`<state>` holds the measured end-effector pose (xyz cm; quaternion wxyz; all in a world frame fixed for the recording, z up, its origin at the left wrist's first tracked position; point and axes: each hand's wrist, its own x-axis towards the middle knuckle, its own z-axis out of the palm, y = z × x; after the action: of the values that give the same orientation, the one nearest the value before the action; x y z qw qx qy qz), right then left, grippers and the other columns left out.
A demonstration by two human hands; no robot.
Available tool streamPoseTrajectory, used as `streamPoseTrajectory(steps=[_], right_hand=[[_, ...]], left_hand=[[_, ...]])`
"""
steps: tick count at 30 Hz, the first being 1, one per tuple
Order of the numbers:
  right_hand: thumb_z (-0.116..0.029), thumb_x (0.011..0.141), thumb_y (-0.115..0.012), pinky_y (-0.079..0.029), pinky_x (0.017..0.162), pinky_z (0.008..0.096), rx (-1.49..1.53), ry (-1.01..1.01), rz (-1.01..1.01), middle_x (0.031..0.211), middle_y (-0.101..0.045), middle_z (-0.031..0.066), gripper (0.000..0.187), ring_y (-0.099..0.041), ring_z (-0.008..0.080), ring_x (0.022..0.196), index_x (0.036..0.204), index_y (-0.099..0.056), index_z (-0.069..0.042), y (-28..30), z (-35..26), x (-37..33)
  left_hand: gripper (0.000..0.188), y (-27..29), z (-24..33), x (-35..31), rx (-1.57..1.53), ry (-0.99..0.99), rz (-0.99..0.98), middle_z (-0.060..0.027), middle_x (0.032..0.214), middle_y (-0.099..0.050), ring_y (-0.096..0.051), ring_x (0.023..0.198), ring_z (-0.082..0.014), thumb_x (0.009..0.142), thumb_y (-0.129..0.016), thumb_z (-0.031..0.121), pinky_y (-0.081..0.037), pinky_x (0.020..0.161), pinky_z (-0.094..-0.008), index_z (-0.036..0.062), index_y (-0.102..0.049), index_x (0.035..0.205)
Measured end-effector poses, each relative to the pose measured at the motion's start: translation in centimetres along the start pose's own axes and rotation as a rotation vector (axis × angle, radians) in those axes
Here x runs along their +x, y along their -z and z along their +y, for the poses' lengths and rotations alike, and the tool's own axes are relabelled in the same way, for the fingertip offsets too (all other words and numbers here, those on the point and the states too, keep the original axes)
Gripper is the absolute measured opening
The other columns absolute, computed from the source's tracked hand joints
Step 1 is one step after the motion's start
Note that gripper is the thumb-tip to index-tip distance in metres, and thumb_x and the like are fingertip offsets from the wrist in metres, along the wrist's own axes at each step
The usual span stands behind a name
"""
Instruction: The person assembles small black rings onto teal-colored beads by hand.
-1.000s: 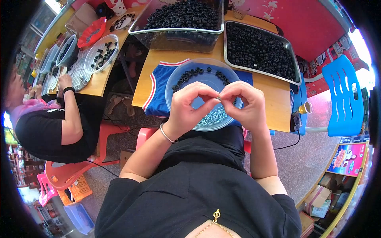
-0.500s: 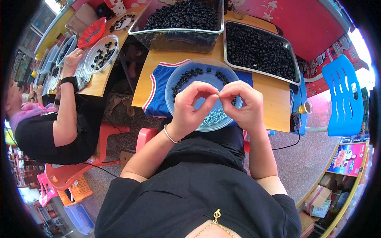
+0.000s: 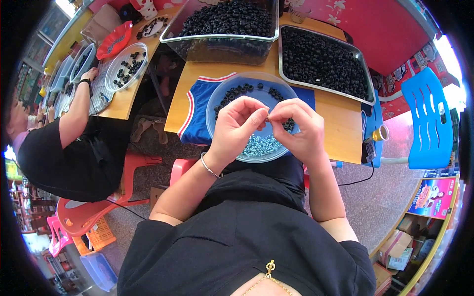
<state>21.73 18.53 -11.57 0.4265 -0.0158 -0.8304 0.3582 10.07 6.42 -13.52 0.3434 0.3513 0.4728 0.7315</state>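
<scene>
Above a shallow, round, pale plastic tray, my left hand and my right hand meet fingertip to fingertip. Each is closed in a pinch. Something tiny and dark shows where they meet, too small to name and mostly covered by the fingers. Small black round pieces, some with holes, lie along the tray's far and side parts. A heap of small light-blue pieces fills its near part, below my hands.
A clear bin of black pieces stands behind the tray. To its right lies a metal tray of the same. Blue cloth is under the round tray. At left, a co-worker sits by another table; a blue chair stands right.
My fingertips have shifted slightly, and the left fingers have curled in, closing the loop seen before. The co-worker's arm has moved, with the hand a little lower and nearer the containers.
</scene>
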Motion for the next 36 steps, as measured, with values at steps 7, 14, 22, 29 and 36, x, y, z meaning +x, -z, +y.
streamPoseTrajectory(steps=[7, 14, 22, 29, 36], right_hand=[[0.003, 0.067, -0.071, -0.052, 0.064, 0.0291, -0.013, -0.017, -0.006, 0.082, -0.066, 0.0073, 0.018, -0.065, 0.0212, 0.074, 0.082, -0.065, -0.005, 0.1, 0.4, 0.0], [0.0, 0.069, -0.074, -0.053, 0.067, 0.0313, -0.052, 0.017, 0.03, 0.085, -0.068, 0.0082, 0.018, -0.066, 0.0229, 0.076, 0.085, -0.067, -0.005, -0.1, 0.3, 0.1], [0.0, 0.07, -0.074, -0.053, 0.068, 0.0315, -0.074, 0.036, 0.037, 0.086, -0.068, 0.008, 0.019, -0.066, 0.0229, 0.076, 0.087, -0.07, -0.005, 0.0, 0.2, 0.1], [0.0, 0.07, -0.074, -0.053, 0.068, 0.0316, -0.087, 0.053, 0.046, 0.087, -0.068, 0.0078, 0.02, -0.066, 0.0228, 0.077, 0.089, -0.071, -0.005, 0.2, 0.0, 0.3], [0.002, 0.068, -0.073, -0.052, 0.066, 0.0313, -0.168, 0.029, 0.151, 0.085, -0.066, 0.0075, 0.021, -0.065, 0.0229, 0.075, 0.087, -0.069, -0.005, -0.5, 0.0, 0.0]], left_hand=[[0.013, 0.2, -0.1, -0.2, 0.004, -0.006, 0.002, -0.0051, 0.091, -0.067, -0.062, 0.077, -0.0081, 0.09, -0.064, 0.008, -0.051, 0.071, -0.0214, -0.0013, -0.063, 0.1], [0.013, 0.2, -0.7, 0.0, -0.123, -0.041, 0.028, -0.0068, 0.089, -0.068, -0.064, 0.077, -0.0094, 0.088, -0.067, 0.006, -0.052, 0.072, -0.022, -0.0015, -0.063, 0.098], [0.012, 0.0, -1.2, -0.2, -0.134, -0.108, 0.044, -0.0093, 0.089, -0.069, -0.066, 0.077, -0.0121, 0.087, -0.067, 0.003, -0.054, 0.072, -0.0239, -0.0015, -0.064, 0.098], [0.012, -0.3, -1.5, -0.4, -0.177, -0.126, 0.064, -0.0102, 0.089, -0.069, -0.066, 0.079, -0.0134, 0.086, -0.067, 0.002, -0.055, 0.072, -0.0247, -0.002, -0.064, 0.098], [0.018, -1.0, -1.5, -0.5, -0.058, -0.229, 0.112, -0.0099, 0.095, -0.068, -0.066, 0.086, -0.0134, 0.084, -0.066, -0.005, -0.055, 0.078, -0.025, -0.0024, -0.064, 0.101]])
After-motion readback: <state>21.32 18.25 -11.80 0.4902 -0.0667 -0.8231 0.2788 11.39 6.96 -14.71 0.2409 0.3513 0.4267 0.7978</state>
